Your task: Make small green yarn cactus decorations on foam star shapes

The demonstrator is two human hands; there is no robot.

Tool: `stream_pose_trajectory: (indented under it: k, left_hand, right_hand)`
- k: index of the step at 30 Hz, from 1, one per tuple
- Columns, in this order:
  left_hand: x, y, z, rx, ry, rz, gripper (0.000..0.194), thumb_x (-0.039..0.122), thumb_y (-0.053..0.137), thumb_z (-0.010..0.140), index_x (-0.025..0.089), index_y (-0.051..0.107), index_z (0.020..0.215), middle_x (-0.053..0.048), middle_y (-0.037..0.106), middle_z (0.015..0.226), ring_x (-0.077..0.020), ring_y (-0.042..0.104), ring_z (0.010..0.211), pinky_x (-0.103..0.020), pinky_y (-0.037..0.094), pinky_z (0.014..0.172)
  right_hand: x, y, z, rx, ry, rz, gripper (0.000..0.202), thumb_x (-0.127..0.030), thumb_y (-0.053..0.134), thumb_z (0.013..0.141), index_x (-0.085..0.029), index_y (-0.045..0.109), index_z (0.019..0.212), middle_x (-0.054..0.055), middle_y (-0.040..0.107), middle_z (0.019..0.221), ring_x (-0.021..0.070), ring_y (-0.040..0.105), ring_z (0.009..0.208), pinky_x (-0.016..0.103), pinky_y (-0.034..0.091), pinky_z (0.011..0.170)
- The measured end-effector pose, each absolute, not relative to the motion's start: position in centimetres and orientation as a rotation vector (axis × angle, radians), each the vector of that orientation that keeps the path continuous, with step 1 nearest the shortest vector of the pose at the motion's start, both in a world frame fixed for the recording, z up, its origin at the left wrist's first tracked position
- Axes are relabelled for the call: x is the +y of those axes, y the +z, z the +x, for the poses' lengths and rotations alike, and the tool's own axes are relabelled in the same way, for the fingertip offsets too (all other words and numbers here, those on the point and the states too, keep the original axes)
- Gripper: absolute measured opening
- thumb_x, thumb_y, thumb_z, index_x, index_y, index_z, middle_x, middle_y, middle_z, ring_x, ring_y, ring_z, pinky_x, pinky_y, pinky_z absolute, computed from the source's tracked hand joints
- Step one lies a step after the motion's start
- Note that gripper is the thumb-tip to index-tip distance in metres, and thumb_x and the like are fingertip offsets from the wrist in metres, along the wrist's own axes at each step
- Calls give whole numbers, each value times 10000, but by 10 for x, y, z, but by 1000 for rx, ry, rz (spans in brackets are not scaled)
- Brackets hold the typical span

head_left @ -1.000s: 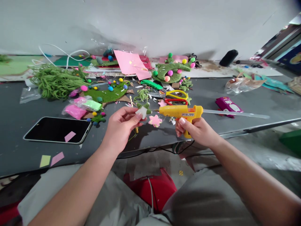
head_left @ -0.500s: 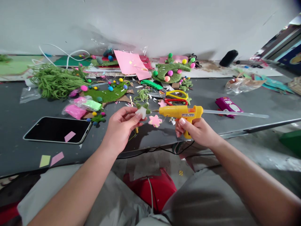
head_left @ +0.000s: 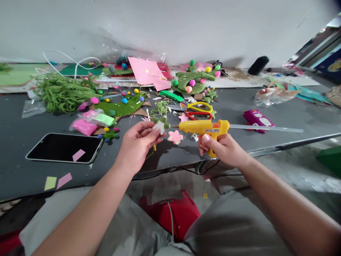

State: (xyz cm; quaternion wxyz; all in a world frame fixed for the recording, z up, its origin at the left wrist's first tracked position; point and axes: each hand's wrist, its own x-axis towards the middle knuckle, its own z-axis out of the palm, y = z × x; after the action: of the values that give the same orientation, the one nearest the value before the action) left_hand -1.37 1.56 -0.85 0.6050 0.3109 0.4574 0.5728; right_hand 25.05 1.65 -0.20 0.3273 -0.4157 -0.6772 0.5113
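Note:
Between thumb and fingers, my left hand point(head_left: 138, 144) pinches a small star point(head_left: 160, 126), white on its face with green yarn wound over its points. A yellow glue gun point(head_left: 204, 127) is gripped in my right hand point(head_left: 221, 147), a long clear glue stick point(head_left: 266, 128) jutting from its back. Its metal nozzle points left and meets or nearly meets the star's right point; I cannot tell which. Below the nozzle lies a pink flower-shaped cutout point(head_left: 175, 137). Scissors point(head_left: 197, 110) with a yellow and a red handle loop rest just behind the gun.
A green cutter point(head_left: 171, 95) and green yarn point(head_left: 64, 92) lie farther back. To the left are a phone point(head_left: 65, 147) and bags of pink and green clay point(head_left: 84, 126). A purple packet point(head_left: 258, 121) sits under the glue stick. Pom-pom-trimmed green pieces point(head_left: 194, 81) stand near the wall.
Almost nothing differs. The view has shifted very slightly, and the nozzle stays at the star's right point.

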Motion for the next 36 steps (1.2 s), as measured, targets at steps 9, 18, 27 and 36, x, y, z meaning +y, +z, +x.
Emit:
stream_pose_trajectory:
  k: [9,18,27,36]
  left_hand:
    - [17,-6,-14,1056,1283,640,296,138,896,678,166,693,891,-31,758,827,-159,767,759,-200,590,624]
    - [18,-9,-17,1095,1233,685,282,185,882,700,177,729,937,-44,764,850,-157,747,735,-214,572,588]
    - [16,-2,-35,1422,1341,1470,139,225,804,838,210,752,966,-26,768,947,-145,698,862,-219,537,801]
    - [13,-3,-29,1433,1200,1628,157,281,791,846,196,752,972,-40,808,902,-177,749,816,-242,565,731]
  right_hand:
    - [16,-2,251,-1784,1325,-1095,504,-632,547,995,-214,537,714,10,577,655,141,592,602,290,501,575]
    - [20,3,250,-1622,1253,-1187,497,-683,620,930,-199,652,823,47,669,778,137,615,634,274,516,591]
    - [53,10,305,-1433,686,-1743,574,-692,657,878,-125,732,928,79,694,792,137,607,661,268,474,604]
    - [93,-19,365,-1304,432,-2056,438,-506,634,987,-79,724,1029,128,737,973,201,679,809,341,564,729]
